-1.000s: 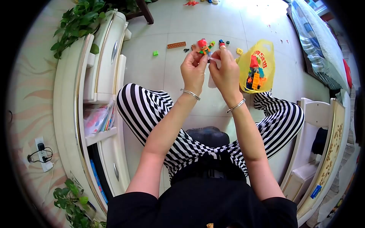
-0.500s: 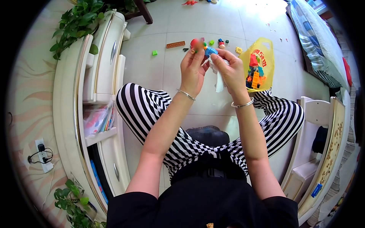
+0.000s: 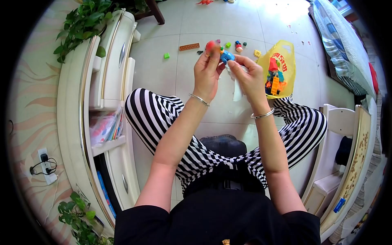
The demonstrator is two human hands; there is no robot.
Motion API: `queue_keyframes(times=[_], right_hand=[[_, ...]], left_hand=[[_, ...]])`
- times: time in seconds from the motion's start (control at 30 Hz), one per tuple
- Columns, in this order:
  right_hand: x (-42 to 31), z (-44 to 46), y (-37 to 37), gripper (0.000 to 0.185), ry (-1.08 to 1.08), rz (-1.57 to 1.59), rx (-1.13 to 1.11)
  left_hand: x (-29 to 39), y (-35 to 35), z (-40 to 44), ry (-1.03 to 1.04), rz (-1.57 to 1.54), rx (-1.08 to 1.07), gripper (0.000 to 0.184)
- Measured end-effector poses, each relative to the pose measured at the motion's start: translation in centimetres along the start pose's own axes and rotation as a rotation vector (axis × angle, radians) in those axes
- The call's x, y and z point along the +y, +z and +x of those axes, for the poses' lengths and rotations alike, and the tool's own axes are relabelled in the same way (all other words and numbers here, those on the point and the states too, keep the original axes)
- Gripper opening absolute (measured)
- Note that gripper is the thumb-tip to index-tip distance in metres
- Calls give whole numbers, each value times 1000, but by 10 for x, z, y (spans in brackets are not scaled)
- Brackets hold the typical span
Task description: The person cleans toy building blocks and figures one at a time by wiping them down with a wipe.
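A small toy figure (image 3: 226,56) with a red top and blue lower part is held up in front of me, above the floor. The fingers of my left hand (image 3: 207,77) are closed around its red-topped end. My right hand (image 3: 252,79) pinches a white tissue (image 3: 237,90), with thumb and fingers close against the figure's blue part. Part of the tissue hangs below the right fingers, and the rest is hidden in the hand. Just beyond the hands, a second small figure (image 3: 239,47) with a red part is on the floor.
A yellow bag (image 3: 289,79) with several colourful blocks lies right of my hands. On the tiles are a brown strip (image 3: 189,47), a green block (image 3: 166,55) and a yellow gear-shaped piece (image 3: 257,53). White cabinets (image 3: 110,77) line the left; a white chair-like piece (image 3: 339,118) stands right.
My right hand has shifted slightly, and the tissue hangs a little differently. More of the figure's blue part shows. My left hand keeps its hold almost unmoved.
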State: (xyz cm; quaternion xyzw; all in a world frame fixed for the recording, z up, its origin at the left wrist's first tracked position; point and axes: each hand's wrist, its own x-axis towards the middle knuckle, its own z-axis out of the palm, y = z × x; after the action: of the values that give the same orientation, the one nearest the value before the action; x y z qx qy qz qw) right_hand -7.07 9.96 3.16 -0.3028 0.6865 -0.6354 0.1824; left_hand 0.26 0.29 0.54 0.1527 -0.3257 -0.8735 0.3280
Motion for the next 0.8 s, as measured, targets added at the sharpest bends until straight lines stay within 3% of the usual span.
queue_keyframes(times=[0.23,0.4,0.63,0.73,0.8], right_hand=[[4,1,0,21,-79,2,19],[3,-2,5,20,16,158,80],[0,-7,16,20,12,119,144],[6,-10,20,21,-32,62,187],[9,-11,21,22,-233,-135,224]], left_hand=[[2,-5,0,-8,32,-45,20],[-4,-6,2,42,120,-21,20],[-2,-1,-1,74,197,15,18],[-2,-3,-2,60,214,15,18],[-1,-5,-2,48,199,12,18]])
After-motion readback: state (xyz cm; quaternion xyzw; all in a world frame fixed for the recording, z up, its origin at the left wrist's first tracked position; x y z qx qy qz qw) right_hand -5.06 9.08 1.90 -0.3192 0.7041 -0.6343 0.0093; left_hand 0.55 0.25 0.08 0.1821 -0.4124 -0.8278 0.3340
